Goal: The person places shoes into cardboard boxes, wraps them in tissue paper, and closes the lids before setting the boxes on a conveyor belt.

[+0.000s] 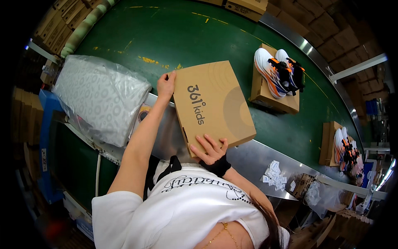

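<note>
A closed brown cardboard shoebox [219,99] with dark printing on its lid lies in front of me, tilted across the green belt and the metal edge. My left hand [166,86] grips its far left corner, thumb on the lid and fingers bent at the side. On the near end of the lid, my right hand [212,152] rests flat with fingers spread. A black band [218,166] wraps the right wrist. To the right, a pair of white, orange and purple sneakers [277,72] sits on another brown box [273,97].
Patterned pale paper in a clear plastic bag [101,97] lies left of the shoebox. White paper tags [273,176] are piled on the metal ledge [248,162]. More sneakers [343,147] stand farther right along the green belt [166,31]. Stacked cartons [62,25] rise at the far left.
</note>
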Tool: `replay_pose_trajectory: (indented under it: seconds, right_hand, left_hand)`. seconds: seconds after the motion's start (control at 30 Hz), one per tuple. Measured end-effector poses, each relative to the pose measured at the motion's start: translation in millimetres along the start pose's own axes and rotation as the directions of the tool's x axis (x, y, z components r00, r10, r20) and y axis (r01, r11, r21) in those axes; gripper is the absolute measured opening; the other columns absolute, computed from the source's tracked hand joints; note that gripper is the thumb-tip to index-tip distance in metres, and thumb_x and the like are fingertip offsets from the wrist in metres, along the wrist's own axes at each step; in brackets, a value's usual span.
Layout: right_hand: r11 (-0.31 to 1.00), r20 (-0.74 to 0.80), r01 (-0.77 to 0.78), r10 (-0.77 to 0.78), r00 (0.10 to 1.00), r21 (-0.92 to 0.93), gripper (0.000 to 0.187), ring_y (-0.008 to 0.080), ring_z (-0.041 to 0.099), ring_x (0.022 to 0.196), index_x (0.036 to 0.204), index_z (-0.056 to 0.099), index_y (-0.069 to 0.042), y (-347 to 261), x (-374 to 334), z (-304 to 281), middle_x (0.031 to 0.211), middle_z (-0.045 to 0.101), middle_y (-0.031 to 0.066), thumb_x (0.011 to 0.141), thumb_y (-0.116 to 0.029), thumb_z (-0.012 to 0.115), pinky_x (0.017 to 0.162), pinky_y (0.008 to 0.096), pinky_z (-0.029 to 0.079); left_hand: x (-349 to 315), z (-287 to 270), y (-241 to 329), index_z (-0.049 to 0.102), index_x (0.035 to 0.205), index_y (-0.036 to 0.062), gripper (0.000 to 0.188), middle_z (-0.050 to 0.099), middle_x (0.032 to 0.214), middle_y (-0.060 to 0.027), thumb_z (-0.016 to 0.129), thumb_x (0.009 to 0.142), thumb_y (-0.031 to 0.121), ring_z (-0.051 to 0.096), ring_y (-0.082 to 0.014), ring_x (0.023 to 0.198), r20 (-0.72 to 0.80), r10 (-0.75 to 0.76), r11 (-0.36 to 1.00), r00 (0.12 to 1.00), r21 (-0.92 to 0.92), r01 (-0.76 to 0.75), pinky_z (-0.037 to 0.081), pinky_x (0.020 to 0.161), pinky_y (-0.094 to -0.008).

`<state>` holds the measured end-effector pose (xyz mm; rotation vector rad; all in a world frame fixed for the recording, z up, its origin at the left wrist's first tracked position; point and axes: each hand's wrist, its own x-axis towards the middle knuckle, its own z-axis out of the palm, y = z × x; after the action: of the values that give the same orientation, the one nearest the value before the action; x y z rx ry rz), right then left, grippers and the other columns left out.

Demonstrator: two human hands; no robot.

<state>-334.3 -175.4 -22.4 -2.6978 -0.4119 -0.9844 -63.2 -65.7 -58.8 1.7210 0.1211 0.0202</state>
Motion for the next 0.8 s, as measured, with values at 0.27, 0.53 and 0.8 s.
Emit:
replay_pose_trajectory:
  seconds: [0.27, 0.53, 0.8]
  right_hand:
    - [1.000, -0.127, 0.013, -0.015, 0.992, -0.012, 0.033, 0.0124, 0.050, 0.096, 0.098, 0.061, -0.029, -3.0, -21.3, 20.2, 0.106, 0.058, -0.0038, 0.066, -0.028, 0.068, 0.084, 0.0362, 0.026]
    - [0.751, -0.104, -0.659, 0.653, 0.750, -0.034, 0.076, 0.0394, 0.036, 0.113, 0.124, 0.034, 0.002, 70.3, -21.3, -40.2, 0.124, 0.037, 0.0235, 0.066, -0.032, 0.069, 0.093, 0.0436, 0.030]
    - [0.710, 0.257, -0.635, 0.581, 0.772, 0.305, 0.068, 0.0342, 0.044, 0.102, 0.124, 0.041, -0.009, 116.4, -3.4, -70.5, 0.109, 0.049, 0.0185, 0.066, -0.031, 0.070, 0.086, 0.0401, 0.037]
  left_hand:
    - [1.3, -5.5, -13.2, 0.057, 0.104, 0.0013, 0.047, 0.062, 0.088, -0.0045, 0.060, 0.077, 0.040, 0.055, -0.0112, 0.075, -0.025, 0.036, 0.991, 0.999, 0.127, -0.032, 0.042, 0.061, -0.0242]
    - [-127.7, -35.4, 2.3, 0.033, 0.127, 0.0053, 0.072, 0.047, 0.117, -0.0077, 0.048, 0.077, 0.055, 0.045, -0.0182, 0.107, 0.447, -0.248, 0.939, 0.859, -0.105, 0.326, 0.038, 0.086, -0.0321]
    - [-161.7, -24.2, 46.6, 0.042, 0.123, 0.0095, 0.059, 0.050, 0.116, -0.0090, 0.044, 0.080, 0.050, 0.051, -0.0215, 0.104, 0.679, -0.286, 0.538, 0.676, -0.470, 0.700, 0.043, 0.085, -0.0364]
